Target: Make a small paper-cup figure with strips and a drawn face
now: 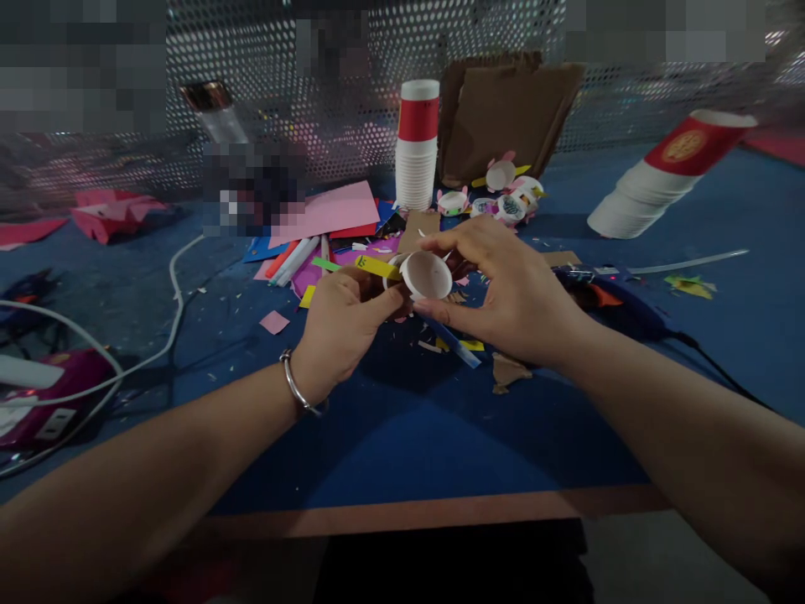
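Observation:
Above the middle of the blue table, a small white cut-down paper cup [428,277] is held between both hands, its round opening tilted toward me. My right hand [503,289] curves round its right side, thumb below and fingers above. On the other side, my left hand [343,323] is closed, thumb against the cup's left edge. A yellow paper strip [377,267] with a small dark marking sticks out above the left fingers and reaches the cup. Part of another white rim shows behind the cup, mostly hidden. Below the hands lies a blue strip [465,351].
Stacked paper cups [416,172] stand at the back, with another stack [654,180] leaning right. Small cup crafts [501,176] sit before cardboard [509,117]. A glue gun [620,302] lies right. Pink paper [327,211], scraps and a white cable [176,285] lie left.

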The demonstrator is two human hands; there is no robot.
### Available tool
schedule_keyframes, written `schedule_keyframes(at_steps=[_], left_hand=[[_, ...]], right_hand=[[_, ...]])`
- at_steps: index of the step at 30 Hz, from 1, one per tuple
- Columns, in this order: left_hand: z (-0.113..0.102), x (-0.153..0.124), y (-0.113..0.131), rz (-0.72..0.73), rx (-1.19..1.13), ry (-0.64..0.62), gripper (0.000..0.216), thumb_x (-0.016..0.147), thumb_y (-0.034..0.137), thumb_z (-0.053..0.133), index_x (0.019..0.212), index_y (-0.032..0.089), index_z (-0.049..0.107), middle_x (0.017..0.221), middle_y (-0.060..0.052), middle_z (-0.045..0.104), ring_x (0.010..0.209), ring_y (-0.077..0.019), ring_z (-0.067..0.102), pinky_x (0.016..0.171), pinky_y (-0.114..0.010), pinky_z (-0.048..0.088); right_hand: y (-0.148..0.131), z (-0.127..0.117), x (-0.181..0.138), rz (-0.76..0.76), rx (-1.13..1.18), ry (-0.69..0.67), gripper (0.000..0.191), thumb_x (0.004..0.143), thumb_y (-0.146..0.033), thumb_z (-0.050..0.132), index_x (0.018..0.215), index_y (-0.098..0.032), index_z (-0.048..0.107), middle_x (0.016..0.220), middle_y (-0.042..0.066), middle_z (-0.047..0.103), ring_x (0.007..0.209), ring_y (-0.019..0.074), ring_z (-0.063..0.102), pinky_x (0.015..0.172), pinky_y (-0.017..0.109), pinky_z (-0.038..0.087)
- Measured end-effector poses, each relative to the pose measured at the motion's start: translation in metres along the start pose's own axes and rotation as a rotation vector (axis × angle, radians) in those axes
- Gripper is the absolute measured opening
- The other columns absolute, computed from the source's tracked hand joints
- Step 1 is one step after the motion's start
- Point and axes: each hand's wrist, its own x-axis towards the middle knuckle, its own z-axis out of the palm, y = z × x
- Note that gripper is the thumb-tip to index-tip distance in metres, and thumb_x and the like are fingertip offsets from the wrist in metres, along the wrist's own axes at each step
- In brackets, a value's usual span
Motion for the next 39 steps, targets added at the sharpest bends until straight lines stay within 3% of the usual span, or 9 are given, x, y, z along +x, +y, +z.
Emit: schedule_keyframes(at_steps=[5,8,13,19,25,31,39], left_hand=[[-0.001,0.0,0.0,0.007,0.001,0.048,0.026,0.074,0.033,0.092,0.074,0.021,0.068,0.071,-0.002,0.07,0.067,-0.018,0.065,0.068,-0.034,0.052],[0.0,0.0,0.0,-0.007,-0.02,0.074,0.031,0.071,0.032,0.094,0.076,0.021,0.066,0.074,-0.002,0.07,0.069,-0.0188,0.067,0.07,-0.035,0.056],[0.006,-0.007,0.004,0.006,-0.123,0.027,0.031,0.07,0.028,0.094,0.09,0.02,0.072,0.09,-0.003,0.076,0.085,-0.0206,0.072,0.082,-0.036,0.061],[0.01,-0.016,0.014,-0.036,-0.219,0.001,0.014,0.081,0.028,0.082,0.087,0.02,0.072,0.087,-0.001,0.073,0.085,-0.0193,0.073,0.084,-0.036,0.063],[0.011,-0.019,0.014,-0.044,-0.246,0.021,0.018,0.082,0.026,0.084,0.091,0.02,0.07,0.086,0.001,0.071,0.081,-0.0157,0.072,0.081,-0.031,0.064],[0.008,-0.022,0.005,0.061,-0.201,-0.031,0.014,0.09,0.025,0.083,0.1,0.023,0.075,0.102,-0.002,0.077,0.1,-0.0194,0.076,0.093,-0.034,0.065],[0.009,-0.026,0.001,0.037,-0.169,-0.03,0.007,0.097,0.029,0.075,0.096,0.022,0.074,0.101,-0.001,0.074,0.094,-0.0172,0.072,0.093,-0.033,0.062]], right_hand=[[-0.003,0.003,-0.001,0.005,-0.007,0.048,0.046,0.089,-0.044,0.084,0.127,-0.022,0.07,0.127,0.015,0.073,0.115,0.0347,0.068,0.097,0.055,0.06],[-0.006,0.004,0.0,0.008,-0.01,0.085,0.041,0.088,-0.038,0.084,0.122,-0.02,0.07,0.123,0.015,0.073,0.115,0.0336,0.067,0.095,0.051,0.06],[-0.01,0.005,0.0,0.055,0.03,0.087,0.04,0.087,-0.039,0.086,0.115,-0.016,0.069,0.117,0.016,0.07,0.102,0.0296,0.066,0.083,0.046,0.061],[-0.01,0.001,0.0,0.135,0.092,0.076,0.042,0.087,-0.05,0.087,0.112,-0.022,0.07,0.119,0.012,0.07,0.092,0.0246,0.067,0.081,0.043,0.062],[-0.008,-0.002,0.001,0.115,0.08,0.064,0.041,0.084,-0.043,0.088,0.112,-0.021,0.069,0.116,0.011,0.071,0.093,0.0236,0.067,0.079,0.04,0.061],[-0.009,-0.003,0.001,0.075,0.068,0.07,0.031,0.083,-0.03,0.087,0.105,-0.022,0.067,0.11,0.009,0.072,0.095,0.0251,0.067,0.078,0.04,0.06],[-0.007,-0.001,0.0,0.043,0.041,0.086,0.03,0.084,-0.035,0.086,0.101,-0.021,0.066,0.105,0.01,0.069,0.091,0.0245,0.065,0.075,0.04,0.058]])
